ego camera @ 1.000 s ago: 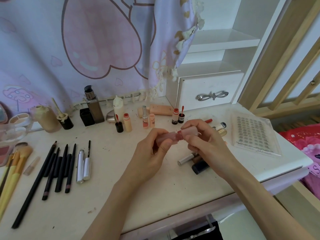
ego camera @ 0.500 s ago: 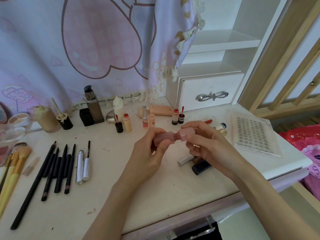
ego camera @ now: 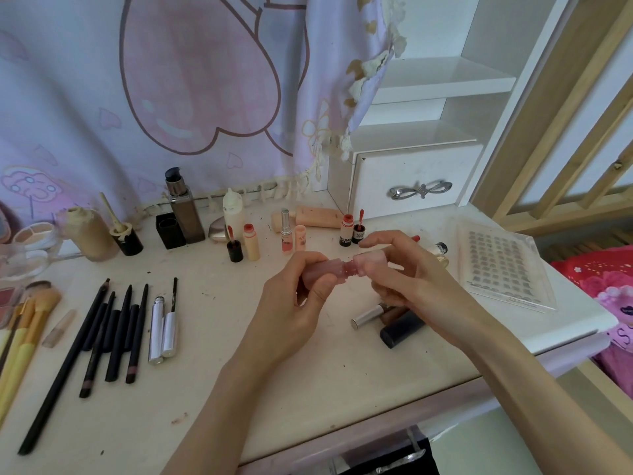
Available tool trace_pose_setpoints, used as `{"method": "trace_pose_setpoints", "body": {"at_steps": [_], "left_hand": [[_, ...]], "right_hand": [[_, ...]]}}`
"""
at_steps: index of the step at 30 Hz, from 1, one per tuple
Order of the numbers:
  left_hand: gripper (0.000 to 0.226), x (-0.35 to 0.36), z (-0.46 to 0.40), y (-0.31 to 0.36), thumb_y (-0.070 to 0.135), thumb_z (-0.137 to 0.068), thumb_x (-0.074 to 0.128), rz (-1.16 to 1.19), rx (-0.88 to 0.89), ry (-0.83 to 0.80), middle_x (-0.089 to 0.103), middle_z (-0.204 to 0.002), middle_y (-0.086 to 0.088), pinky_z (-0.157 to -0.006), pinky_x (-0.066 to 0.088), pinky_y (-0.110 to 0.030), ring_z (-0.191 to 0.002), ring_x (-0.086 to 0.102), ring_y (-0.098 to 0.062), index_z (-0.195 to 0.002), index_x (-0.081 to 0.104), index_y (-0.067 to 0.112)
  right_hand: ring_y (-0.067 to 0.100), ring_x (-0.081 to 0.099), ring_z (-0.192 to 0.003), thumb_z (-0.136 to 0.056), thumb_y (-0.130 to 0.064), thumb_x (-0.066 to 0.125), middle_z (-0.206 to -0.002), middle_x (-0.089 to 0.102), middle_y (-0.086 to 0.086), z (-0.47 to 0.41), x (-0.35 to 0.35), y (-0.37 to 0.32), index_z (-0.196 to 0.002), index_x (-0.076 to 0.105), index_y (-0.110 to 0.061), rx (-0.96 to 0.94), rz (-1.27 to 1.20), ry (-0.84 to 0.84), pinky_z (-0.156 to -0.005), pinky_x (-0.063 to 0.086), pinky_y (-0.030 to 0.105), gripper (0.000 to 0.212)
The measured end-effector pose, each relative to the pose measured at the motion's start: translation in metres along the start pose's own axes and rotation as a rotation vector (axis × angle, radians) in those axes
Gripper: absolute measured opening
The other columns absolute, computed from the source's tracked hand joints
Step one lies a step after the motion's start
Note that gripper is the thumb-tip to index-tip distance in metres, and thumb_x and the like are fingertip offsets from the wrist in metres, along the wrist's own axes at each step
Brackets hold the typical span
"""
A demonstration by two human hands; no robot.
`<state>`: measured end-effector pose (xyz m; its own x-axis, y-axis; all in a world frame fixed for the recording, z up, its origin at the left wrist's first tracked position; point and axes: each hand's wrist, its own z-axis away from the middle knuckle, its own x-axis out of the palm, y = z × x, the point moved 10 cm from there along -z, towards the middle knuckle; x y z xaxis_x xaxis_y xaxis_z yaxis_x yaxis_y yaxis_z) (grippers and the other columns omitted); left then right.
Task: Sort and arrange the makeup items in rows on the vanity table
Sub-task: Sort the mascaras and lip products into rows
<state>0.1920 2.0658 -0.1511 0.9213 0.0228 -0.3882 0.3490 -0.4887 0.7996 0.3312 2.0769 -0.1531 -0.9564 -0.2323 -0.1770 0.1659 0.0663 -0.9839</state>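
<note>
Pink lip tube (ego camera: 320,274) held up in the middle of the frame, above the table (ego camera: 342,371). Left hand (ego camera: 294,303) curled tight round the body. Right hand (ego camera: 400,269) pinching the cap (ego camera: 368,264), one finger sticking out straight. Cap and body close, dark neck showing between.

Probably light and small. Hard, smooth plastic, so likely a bit slippery. Best held as now: body in one hand, cap in the other, twist to close. Messy color inside, so best kept level.

Around: pencils (ego camera: 113,330) in a row at lower left, with two silver tubes (ego camera: 162,327) beside them. Yellow brushes (ego camera: 20,334) at far left. Little bottles (ego camera: 251,241) standing in the back row. Loose tubes (ego camera: 394,320) lying under the right hand, in the way of a set-down there. Lash tray (ego camera: 503,269) at right, near the table edge.
</note>
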Motion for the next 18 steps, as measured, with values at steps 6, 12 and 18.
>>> {"method": "trace_pose_setpoints", "body": {"at_steps": [6, 12, 18], "left_hand": [[0.014, 0.0, 0.0, 0.002, 0.036, -0.086, 0.049, -0.028, 0.006, -0.007, 0.057, -0.081, 0.012, -0.056, 0.037, -0.01, -0.068, 0.05, -0.012, -0.098, 0.045, 0.04], [0.01, 0.002, 0.001, 0.003, 0.038, -0.086, 0.047, -0.035, -0.001, -0.023, 0.058, -0.078, 0.007, -0.055, 0.036, -0.011, -0.067, 0.048, -0.015, -0.096, 0.045, 0.04], [0.012, 0.001, 0.001, 0.004, 0.037, -0.087, 0.046, -0.023, -0.003, -0.02, 0.056, -0.076, 0.007, -0.055, 0.036, -0.01, -0.065, 0.048, -0.011, -0.098, 0.05, 0.032]], "right_hand": [[0.008, 0.036, -0.043, -0.083, -0.043, 0.059, -0.05, 0.046, -0.007, -0.001, 0.002, 0.0, -0.073, 0.065, -0.021, 0.022, 0.01, 0.029, -0.042, 0.031, 0.015, 0.025], [0.004, 0.038, -0.052, -0.088, -0.014, 0.058, -0.065, 0.047, -0.003, 0.002, 0.001, -0.009, -0.091, 0.063, -0.019, -0.076, 0.022, 0.039, -0.051, 0.033, 0.018, 0.008], [0.001, 0.039, -0.046, -0.086, -0.01, 0.06, -0.053, 0.049, -0.014, 0.003, -0.001, -0.013, -0.078, 0.065, -0.021, -0.114, 0.022, 0.105, -0.045, 0.034, 0.014, 0.014]]}}
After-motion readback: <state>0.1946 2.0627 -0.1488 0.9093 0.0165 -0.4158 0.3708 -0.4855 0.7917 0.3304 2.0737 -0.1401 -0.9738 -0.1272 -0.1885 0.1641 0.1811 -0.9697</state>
